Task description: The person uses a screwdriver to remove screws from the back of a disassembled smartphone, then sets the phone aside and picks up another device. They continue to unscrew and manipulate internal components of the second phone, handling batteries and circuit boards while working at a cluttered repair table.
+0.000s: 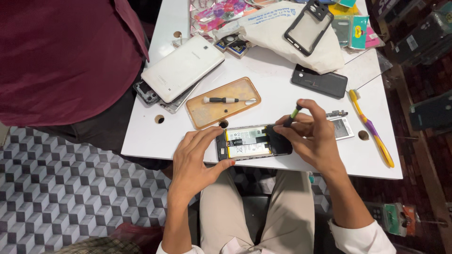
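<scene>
The opened black smartphone with its back off [253,141] lies long axis left-to-right at the white surface's [282,80] near edge, its left end pinched in the left hand's [195,157] grip, while the right hand [313,136] holds a green-tipped black screwdriver [293,115] over its right end.

The right hand [314,136] covers the right end of the opened phone [249,142] and hides the tip of the green-capped screwdriver [294,114]. The small part inside the orange phone case [223,102] is too small to identify. A person in a maroon shirt [66,56] is cut off by the top and left edges.
</scene>
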